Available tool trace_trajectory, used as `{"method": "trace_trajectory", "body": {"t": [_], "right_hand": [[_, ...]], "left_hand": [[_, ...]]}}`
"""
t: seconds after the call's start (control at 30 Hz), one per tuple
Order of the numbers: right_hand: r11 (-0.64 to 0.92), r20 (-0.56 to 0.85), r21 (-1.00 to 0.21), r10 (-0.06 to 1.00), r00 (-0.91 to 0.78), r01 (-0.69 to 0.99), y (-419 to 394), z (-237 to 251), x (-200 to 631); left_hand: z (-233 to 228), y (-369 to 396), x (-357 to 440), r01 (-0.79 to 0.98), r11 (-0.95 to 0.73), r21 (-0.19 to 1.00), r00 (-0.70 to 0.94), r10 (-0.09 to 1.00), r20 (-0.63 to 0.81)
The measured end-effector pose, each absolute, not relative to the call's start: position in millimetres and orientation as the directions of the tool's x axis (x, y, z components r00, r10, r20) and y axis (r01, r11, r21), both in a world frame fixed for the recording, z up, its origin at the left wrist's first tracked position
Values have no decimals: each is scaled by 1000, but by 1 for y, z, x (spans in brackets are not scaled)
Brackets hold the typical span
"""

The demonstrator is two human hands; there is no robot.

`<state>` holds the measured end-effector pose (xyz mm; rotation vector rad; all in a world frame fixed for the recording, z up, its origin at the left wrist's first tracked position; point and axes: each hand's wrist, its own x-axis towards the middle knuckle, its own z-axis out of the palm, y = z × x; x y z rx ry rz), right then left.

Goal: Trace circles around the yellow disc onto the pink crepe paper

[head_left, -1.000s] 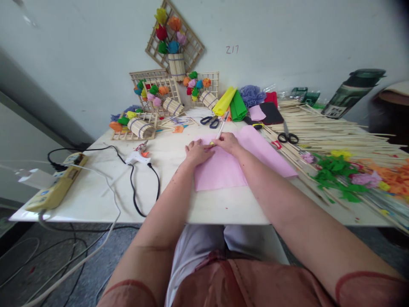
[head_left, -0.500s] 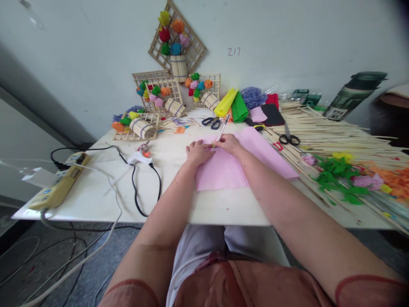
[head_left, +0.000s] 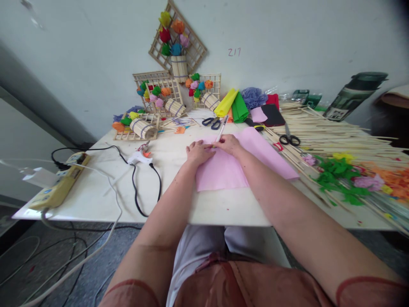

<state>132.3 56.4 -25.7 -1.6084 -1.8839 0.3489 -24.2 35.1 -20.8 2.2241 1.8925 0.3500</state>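
A sheet of pink crepe paper [head_left: 220, 172] lies on the white table in front of me, its right part folded or rolled. My left hand [head_left: 200, 152] rests flat at the paper's upper left, fingers stretched toward my other hand. In my right hand [head_left: 229, 145] is a white pen [head_left: 222, 129], held slanted with its upper end pointing up. The pen's tip is hidden by the fingers. Between the two hands shows a small yellowish bit, too small to make out.
Dark-handled scissors [head_left: 211, 123] lie beyond the paper. To the left are a white glue gun [head_left: 139, 158] with its cord and a power strip [head_left: 60, 181]. Bamboo sticks [head_left: 332, 132] and green paper pieces [head_left: 335, 177] spread on the right. Flower-and-lattice crafts [head_left: 142, 127] stand behind.
Both hands stay in nearly the same place on the pink paper. The pen has tilted very slightly; less of the yellowish bit shows between the hands.
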Motion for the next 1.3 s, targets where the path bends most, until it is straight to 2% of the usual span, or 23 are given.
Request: {"method": "trace_trajectory", "body": {"t": [0.63,1.03,1.3], "right_hand": [[199,273,-533,960,-56,823,55,-23,130],[231,280,-639,958,-58,734,58,-27,135],[233,294,-589,954,-63,774,56,-27,134]], "left_hand": [[-22,36,-24,937,-159,310,151,987,52],[-20,34,-24,939,-173,298,158,985,73],[-22,36,-24,948,-162,273,149,986,68]]}}
